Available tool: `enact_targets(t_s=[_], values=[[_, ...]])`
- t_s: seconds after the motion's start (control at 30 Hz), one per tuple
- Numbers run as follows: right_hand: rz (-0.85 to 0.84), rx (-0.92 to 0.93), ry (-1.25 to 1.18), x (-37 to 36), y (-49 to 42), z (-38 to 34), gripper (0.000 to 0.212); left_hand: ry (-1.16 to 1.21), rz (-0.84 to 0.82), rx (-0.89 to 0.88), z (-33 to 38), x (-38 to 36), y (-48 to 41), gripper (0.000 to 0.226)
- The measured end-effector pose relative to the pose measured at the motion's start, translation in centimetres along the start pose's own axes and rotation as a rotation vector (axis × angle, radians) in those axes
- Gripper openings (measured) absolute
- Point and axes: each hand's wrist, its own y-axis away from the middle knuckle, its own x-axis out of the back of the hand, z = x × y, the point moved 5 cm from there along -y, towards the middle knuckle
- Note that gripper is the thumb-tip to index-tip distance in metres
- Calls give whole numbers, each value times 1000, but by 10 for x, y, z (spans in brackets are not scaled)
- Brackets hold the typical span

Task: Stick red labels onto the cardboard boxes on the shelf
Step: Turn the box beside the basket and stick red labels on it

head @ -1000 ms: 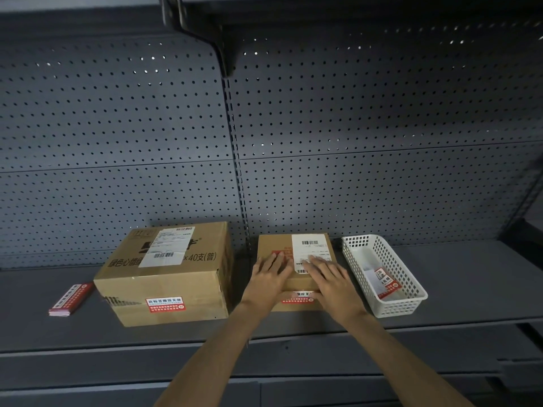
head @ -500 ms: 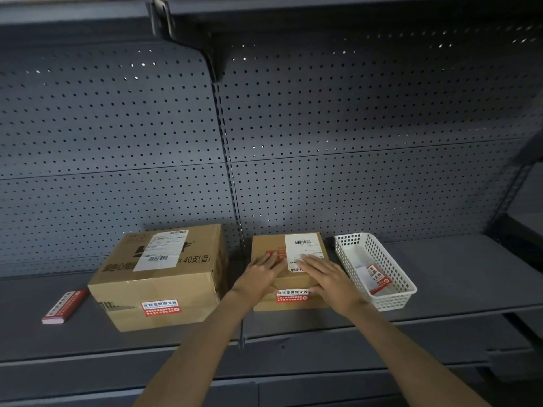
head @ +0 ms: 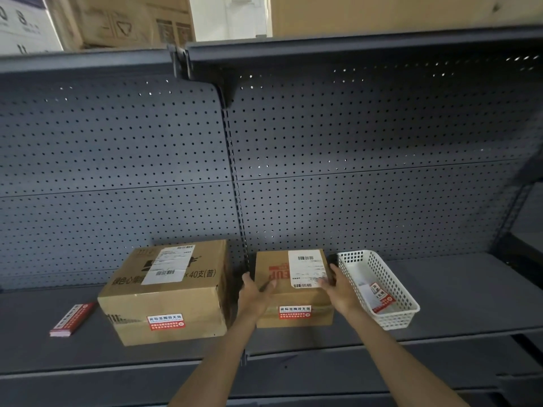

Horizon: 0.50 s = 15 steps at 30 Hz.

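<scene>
Cardboard, brown and taped: the small cardboard box (head: 276,261) stands on the grey metal shelf (head: 458,292), at 6 o'clock from the centre of the view.

1. Left hand (head: 254,296): placed at the 9 o'clock side of the small cardboard box. The thumb lies on the top face; the fingers curl round the left edge and down the side wall. The hand grips the box.
2. Right hand (head: 338,286): placed at the 3 o'clock side. The thumb rests on the white shipping label (head: 305,267) on the top face; the fingers wrap over the right edge, in the gap beside the white basket (head: 393,318). The hand grips the box. The box is clasped between both hands.
3. Red label (head: 294,312): stuck on the front face of the small cardboard box, at 6 o'clock of the hands, flat and level.
4. Large cardboard box (head: 176,298): stands at 9 o'clock of the small one, near but apart. A second red label (head: 166,322) is stuck on its front face.
5. Label pack (head: 73,318): lies flat on the shelf at 9 o'clock of the large cardboard box, apart from it.
6. The white basket, at 3 o'clock of the small cardboard box, holds loose labels (head: 379,298) with red print.
7. Perforated back panel (head: 367,136): rises behind all items. Stored cartons (head: 132,22) sit on the upper level at 12 o'clock.
</scene>
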Motion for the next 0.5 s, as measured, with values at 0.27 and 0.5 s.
enact_targets(t_s=[0.27,0.5], values=[[-77,-97,-44,8,-2,4,34,-44,51,78,-10,2,-9,47],[-34,-96,-92,25,4,4,42,-16,-10,51,-5,10,-1,46]])
